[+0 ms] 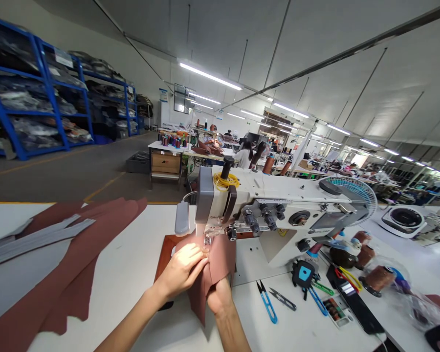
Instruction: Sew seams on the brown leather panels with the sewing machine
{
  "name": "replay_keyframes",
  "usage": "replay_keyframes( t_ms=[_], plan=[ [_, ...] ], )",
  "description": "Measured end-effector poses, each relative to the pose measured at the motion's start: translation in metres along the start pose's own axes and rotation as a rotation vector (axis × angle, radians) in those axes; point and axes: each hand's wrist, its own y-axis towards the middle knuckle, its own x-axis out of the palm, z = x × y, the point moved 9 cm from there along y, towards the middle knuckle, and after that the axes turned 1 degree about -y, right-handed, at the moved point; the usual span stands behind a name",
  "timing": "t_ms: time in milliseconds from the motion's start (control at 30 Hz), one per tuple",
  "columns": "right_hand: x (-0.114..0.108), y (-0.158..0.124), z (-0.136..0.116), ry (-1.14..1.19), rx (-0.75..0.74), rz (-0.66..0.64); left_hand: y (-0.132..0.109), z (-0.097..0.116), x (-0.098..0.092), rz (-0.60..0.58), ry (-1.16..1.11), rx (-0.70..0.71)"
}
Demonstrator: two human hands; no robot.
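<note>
Two hands steady the brown leather piece (222,259) under the sewing machine (278,200) needle (208,238), left hand (183,270) flat-fingered on it, right hand's (219,296) fingers hidden beneath; we risk a pierced fingertip if it slips.

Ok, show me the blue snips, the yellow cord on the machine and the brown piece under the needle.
blue snips (268,305), head view, on the blue handle.
yellow cord (225,182), head view, on the coil's front loop.
brown piece (224,258), head view, on its flat right part.
</note>
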Motion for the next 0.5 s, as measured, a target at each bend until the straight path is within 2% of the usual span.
replay_keyframes(
  t_ms=[67,100,233,333,500],
  plan=[
    [0.015,0.0,0.005,0.134,0.086,-0.118,0.0,-0.001,0.0,-0.009,0.014,0.01],
    [0.019,0.0,0.006,0.18,0.103,-0.137,0.001,-0.001,0.0,-0.01,0.018,0.016],
    [0.005,0.004,0.004,0.179,0.051,0.033,0.002,-0.001,0.001,-0.03,0.028,0.034],
    [-0.007,0.005,0.01,0.144,0.085,0.147,0.002,0.0,0.002,-0.05,0.044,0.041],
    [-0.006,0.002,0.011,0.179,0.125,0.166,0.001,0.003,0.002,-0.056,0.017,0.043]
  ],
)
